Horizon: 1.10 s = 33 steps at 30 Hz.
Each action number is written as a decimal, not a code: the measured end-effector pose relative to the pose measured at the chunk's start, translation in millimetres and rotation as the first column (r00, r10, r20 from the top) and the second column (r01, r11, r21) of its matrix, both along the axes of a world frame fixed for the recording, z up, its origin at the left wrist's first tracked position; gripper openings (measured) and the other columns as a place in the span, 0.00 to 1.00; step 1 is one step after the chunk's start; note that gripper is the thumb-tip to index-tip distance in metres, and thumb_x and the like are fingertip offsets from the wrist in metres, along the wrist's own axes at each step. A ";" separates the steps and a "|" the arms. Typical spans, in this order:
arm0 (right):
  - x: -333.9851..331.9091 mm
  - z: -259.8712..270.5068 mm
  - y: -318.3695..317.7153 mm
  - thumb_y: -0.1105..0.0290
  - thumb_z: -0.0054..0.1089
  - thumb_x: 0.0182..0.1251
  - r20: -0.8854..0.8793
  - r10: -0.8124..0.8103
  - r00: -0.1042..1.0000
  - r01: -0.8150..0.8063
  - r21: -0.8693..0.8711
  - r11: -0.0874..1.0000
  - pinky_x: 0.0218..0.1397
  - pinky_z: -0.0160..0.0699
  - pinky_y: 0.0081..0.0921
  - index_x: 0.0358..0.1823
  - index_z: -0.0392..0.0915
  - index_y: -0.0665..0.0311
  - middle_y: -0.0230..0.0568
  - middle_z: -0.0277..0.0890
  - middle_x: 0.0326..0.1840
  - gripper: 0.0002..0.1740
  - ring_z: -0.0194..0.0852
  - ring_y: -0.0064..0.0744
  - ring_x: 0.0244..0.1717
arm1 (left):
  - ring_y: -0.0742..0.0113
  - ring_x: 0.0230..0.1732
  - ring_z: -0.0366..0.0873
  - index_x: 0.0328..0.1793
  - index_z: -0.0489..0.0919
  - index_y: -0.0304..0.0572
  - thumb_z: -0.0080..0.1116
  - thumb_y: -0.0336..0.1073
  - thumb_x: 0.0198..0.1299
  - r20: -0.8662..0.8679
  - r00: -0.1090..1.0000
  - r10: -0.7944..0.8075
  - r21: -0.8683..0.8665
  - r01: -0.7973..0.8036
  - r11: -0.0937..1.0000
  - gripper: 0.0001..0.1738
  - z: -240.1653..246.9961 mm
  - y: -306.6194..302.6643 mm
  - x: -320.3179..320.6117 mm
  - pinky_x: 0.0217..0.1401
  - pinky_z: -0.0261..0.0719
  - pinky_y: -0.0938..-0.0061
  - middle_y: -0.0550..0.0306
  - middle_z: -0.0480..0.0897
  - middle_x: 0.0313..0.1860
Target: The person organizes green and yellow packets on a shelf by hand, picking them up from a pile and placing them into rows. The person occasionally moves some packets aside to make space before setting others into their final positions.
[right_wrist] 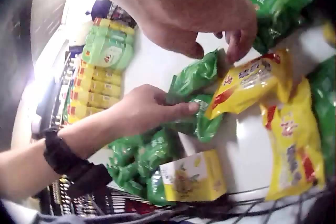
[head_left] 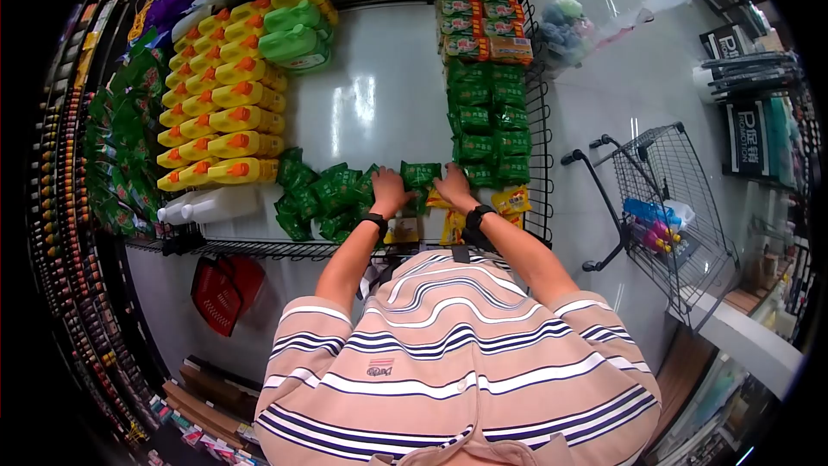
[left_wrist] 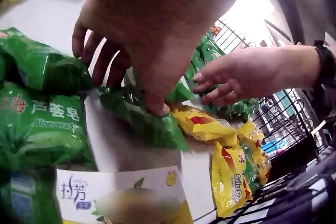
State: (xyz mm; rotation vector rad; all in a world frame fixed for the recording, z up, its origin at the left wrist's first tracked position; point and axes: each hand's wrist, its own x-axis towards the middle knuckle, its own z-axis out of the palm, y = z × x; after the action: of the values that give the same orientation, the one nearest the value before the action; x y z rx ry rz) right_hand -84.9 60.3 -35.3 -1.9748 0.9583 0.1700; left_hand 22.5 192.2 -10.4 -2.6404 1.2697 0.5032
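Observation:
My left hand (head_left: 390,192) grips a green aloe vera soap packet (left_wrist: 144,121), its thumb lying on the wrapper in the left wrist view. Just behind that packet lies another green soap packet (right_wrist: 195,77), between the two hands. The right hand (head_left: 455,188) hovers with bent fingers by a yellow sulfur soap packet (right_wrist: 254,83), fingertips close to its upper edge. More yellow packets (left_wrist: 229,179) lie near the front rail. A heap of green packets (head_left: 323,194) sits left of my left hand. Below the hands stands a small yellow and white box (right_wrist: 194,178).
Yellow bottles (head_left: 237,121) with orange caps line the bin's left side, green bottles (head_left: 296,39) beside them. Stacked green soap packs (head_left: 487,112) fill the right side. A wire rail (head_left: 539,121) edges the bin. A red basket (head_left: 226,289) and a shopping cart (head_left: 668,216) stand outside.

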 end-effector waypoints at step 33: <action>1.0 -69.5 40.6 0.73 0.48 0.56 -0.383 -0.136 0.914 0.393 0.918 0.057 0.44 0.74 0.29 0.37 0.70 0.65 0.43 0.73 0.43 0.08 0.73 0.34 0.39 | 0.42 0.50 0.70 0.57 0.63 0.34 0.58 0.39 0.39 -0.453 0.876 0.168 -0.169 -0.270 0.948 0.36 -37.2 28.4 2.6 0.50 0.70 0.62 0.37 0.75 0.43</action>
State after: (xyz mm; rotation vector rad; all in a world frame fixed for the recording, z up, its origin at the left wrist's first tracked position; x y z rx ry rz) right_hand -83.9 101.0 -104.8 -0.4209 0.9012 0.6387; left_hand 25.2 220.6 -47.6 -2.9991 1.1919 1.0993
